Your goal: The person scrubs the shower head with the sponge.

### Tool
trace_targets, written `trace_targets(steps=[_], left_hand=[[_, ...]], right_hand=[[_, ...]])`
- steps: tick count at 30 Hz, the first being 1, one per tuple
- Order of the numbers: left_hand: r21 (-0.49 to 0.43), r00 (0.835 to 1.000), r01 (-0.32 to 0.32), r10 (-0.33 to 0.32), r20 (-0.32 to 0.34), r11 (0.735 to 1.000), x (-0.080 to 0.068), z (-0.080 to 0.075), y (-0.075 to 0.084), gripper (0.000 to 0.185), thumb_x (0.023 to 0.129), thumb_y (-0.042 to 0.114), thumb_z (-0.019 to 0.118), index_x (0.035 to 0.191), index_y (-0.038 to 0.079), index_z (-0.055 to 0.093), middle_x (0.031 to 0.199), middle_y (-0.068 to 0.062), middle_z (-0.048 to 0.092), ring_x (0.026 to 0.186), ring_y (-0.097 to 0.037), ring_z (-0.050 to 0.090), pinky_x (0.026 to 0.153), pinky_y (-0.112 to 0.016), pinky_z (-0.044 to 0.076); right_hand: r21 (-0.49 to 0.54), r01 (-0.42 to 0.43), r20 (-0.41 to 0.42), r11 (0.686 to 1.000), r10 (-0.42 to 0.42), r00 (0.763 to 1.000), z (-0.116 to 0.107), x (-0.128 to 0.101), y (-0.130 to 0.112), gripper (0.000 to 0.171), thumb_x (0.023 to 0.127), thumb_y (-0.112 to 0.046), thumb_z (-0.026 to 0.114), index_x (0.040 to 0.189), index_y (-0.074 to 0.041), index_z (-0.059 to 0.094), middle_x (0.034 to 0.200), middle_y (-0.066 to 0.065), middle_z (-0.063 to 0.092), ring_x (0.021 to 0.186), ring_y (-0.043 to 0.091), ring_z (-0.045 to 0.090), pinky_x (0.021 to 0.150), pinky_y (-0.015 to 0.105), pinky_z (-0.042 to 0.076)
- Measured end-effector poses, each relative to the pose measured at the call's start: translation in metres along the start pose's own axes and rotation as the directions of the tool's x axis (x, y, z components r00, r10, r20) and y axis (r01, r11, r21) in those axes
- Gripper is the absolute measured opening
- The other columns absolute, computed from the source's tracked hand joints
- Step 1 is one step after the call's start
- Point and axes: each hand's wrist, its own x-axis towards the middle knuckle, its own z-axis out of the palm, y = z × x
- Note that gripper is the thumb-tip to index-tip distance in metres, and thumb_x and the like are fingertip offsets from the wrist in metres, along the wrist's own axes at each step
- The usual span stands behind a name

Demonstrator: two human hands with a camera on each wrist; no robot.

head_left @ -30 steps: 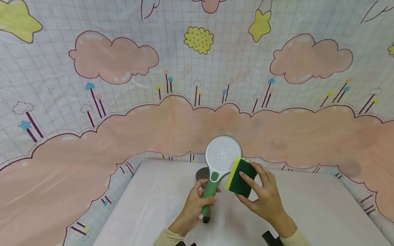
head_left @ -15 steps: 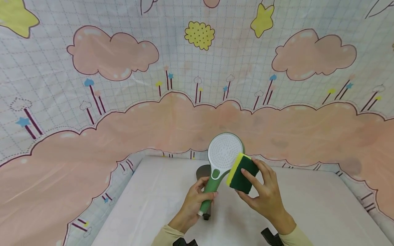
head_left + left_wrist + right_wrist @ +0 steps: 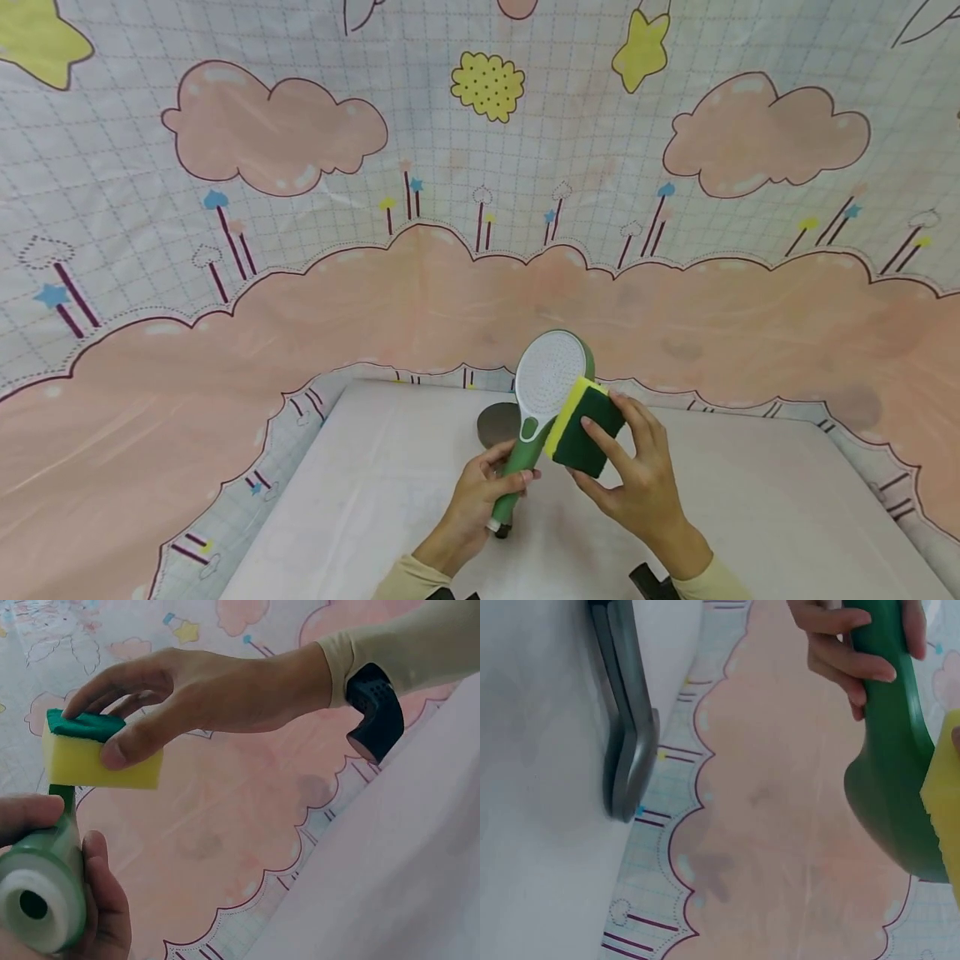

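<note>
A cartoon cloud-print cloth (image 3: 225,250) hangs behind a white-covered table (image 3: 750,500); above the table the left hand (image 3: 472,504) has its fingers curled round the green handle of a handheld shower head (image 3: 551,375), raised with its white spray face tilted toward the right; the right hand (image 3: 637,483) pinches a yellow-and-green scouring sponge (image 3: 585,425), yellow edge touching the head's rim; a grey shower head (image 3: 626,742) lies on the table beneath. The risk, as I judge it: the left hand grips low on the handle, so sponge pressure could twist the head in that hand or push it aside; the sponge could slip off the rim.
</note>
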Motion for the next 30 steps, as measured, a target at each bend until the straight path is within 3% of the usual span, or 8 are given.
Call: trace_targets(steps=[11, 18, 30], left_hand=[[-0.007, 1.0, -0.024, 0.024, 0.012, 1.0, 0.0, 0.001, 0.006, 0.059, 0.089, 0.01, 0.07, 0.141, -0.004, 0.045, 0.118, -0.006, 0.056, 0.094, -0.011, 0.059, 0.075, -0.023, 0.052], [0.013, 1.0, -0.016, 0.016, 0.005, 1.0, -0.002, 0.003, 0.008, 0.061, 0.092, 0.017, 0.068, 0.145, -0.002, 0.043, 0.125, -0.006, 0.059, 0.098, -0.01, 0.056, 0.08, -0.022, 0.05], [0.011, 0.999, -0.02, 0.019, 0.032, 1.0, -0.001, 0.002, 0.008, 0.061, 0.095, 0.02, 0.064, 0.148, 0.0, 0.039, 0.134, -0.009, 0.056, 0.106, -0.01, 0.057, 0.084, -0.021, 0.049]], right_hand=[[0.018, 0.022, 0.005, 1.0, -0.022, 1.0, 0.009, -0.008, -0.011, 0.054, 0.092, -0.056, 0.059, 0.121, -0.012, 0.068, 0.136, 0.029, 0.052, 0.123, 0.043, 0.046, 0.117, 0.028, 0.023], [0.036, 0.051, 0.015, 0.998, -0.052, 0.999, 0.013, -0.012, -0.015, 0.052, 0.091, -0.054, 0.059, 0.121, -0.012, 0.069, 0.135, 0.029, 0.053, 0.121, 0.043, 0.047, 0.111, 0.032, 0.028], [0.091, 0.028, 0.116, 0.995, -0.038, 0.992, 0.009, -0.015, -0.017, 0.054, 0.091, -0.057, 0.059, 0.125, -0.015, 0.067, 0.138, 0.026, 0.052, 0.127, 0.038, 0.046, 0.121, 0.026, 0.019]])
